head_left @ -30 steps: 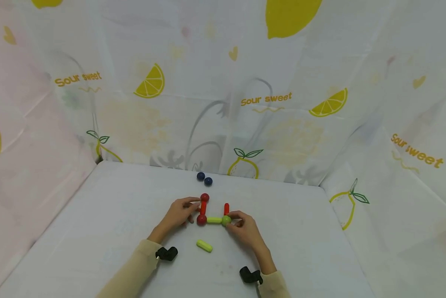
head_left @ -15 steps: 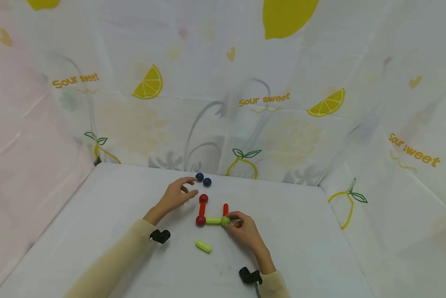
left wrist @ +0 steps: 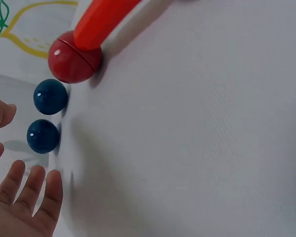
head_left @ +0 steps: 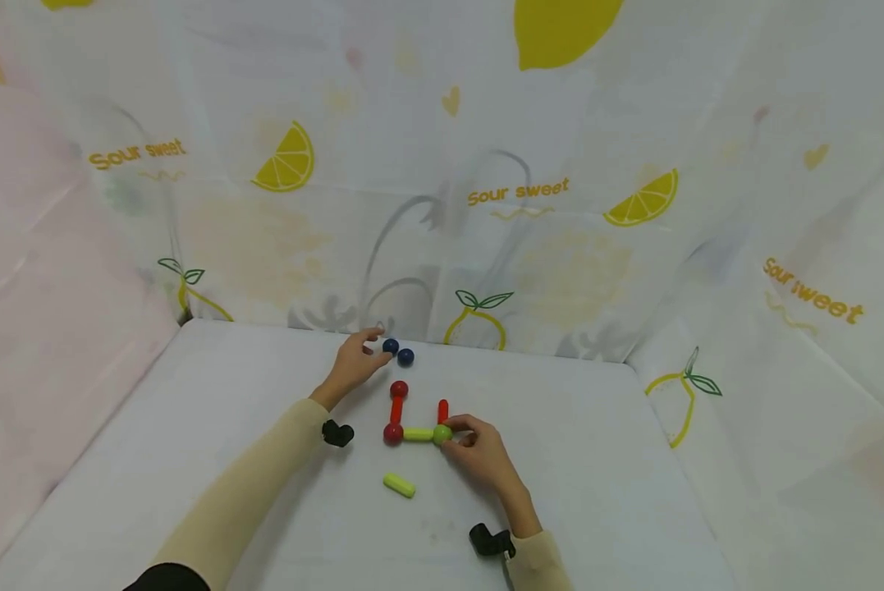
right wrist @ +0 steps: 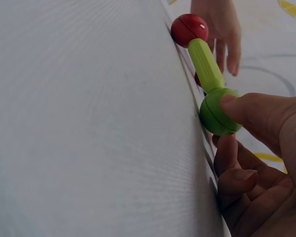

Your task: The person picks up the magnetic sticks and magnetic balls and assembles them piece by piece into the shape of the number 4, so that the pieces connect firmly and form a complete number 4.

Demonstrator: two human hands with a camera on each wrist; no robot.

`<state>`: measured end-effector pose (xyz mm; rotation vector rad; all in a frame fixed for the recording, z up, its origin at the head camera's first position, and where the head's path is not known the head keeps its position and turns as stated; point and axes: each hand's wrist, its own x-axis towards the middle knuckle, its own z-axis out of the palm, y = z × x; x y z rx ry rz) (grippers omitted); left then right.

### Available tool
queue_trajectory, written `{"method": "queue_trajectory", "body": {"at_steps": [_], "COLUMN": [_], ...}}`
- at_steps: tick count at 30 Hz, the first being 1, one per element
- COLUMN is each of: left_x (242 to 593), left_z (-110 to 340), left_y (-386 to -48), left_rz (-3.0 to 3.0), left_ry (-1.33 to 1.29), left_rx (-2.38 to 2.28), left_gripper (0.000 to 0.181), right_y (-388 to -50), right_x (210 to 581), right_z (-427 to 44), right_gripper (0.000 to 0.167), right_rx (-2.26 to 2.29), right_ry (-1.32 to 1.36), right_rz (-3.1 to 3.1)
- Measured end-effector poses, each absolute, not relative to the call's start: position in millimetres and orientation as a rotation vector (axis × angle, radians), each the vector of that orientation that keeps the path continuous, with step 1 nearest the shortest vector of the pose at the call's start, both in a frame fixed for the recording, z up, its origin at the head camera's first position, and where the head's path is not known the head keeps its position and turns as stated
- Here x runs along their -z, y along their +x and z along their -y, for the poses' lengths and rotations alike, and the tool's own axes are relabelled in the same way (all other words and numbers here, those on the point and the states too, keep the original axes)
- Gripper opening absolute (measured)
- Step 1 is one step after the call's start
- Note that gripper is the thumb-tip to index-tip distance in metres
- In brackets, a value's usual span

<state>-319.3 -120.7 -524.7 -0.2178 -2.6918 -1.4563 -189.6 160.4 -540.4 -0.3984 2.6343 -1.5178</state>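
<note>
From here I see the left hand (head_left: 353,363) with its fingers spread beside the farther blue ball (head_left: 391,346), gripping nothing; the nearer blue ball (head_left: 406,357) sits close by, both near the bench's (head_left: 597,476) back edge. Those balls look hard, light and glossy, so I'd expect them to roll or slip: best pinched across the middle. The right hand (head_left: 483,451) has thumb and fingers pinching the green ball (head_left: 442,435), a sensible hold for steadying the stiff green rod (head_left: 418,434) beside it.
</note>
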Motion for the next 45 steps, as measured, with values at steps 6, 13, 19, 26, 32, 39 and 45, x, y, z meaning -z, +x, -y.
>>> {"method": "queue_trajectory", "body": {"at_steps": [6,13,19,26,32,39,45], "left_x": [529,530,527,536,539,536,534], "left_z": [123,121,115,110,107,103,103], "left_y": [-326,-329,-329,-333,-333,-332,-331], "left_rz": [2.746,2.782,2.828,2.9,2.909,2.909,2.878], "left_ry": [-0.251,-0.184,-0.157,-0.123,-0.139,-0.1,-0.082], "left_rx": [1.401,1.36,1.274,1.108,1.015,1.042,1.097], "left_gripper": [0.055,0.051,0.05,0.049,0.044,0.039,0.038], "right_y": [-191,-193,-192,-192,-190,-190,-190], "right_x": [540,541,540,542,542,542,541], "right_z": [-159,-159,-158,-158,-157,-158,-158], "right_gripper": [0.029,0.029,0.028,0.028,0.029,0.029,0.029], "right_rx": [1.518,1.517,1.508,1.494,1.489,1.487,1.488], "right_ry": [-0.387,-0.383,-0.381,-0.344,-0.346,-0.329,-0.334], "right_rz": [-2.631,-2.632,-2.636,-2.635,-2.638,-2.637,-2.644]}}
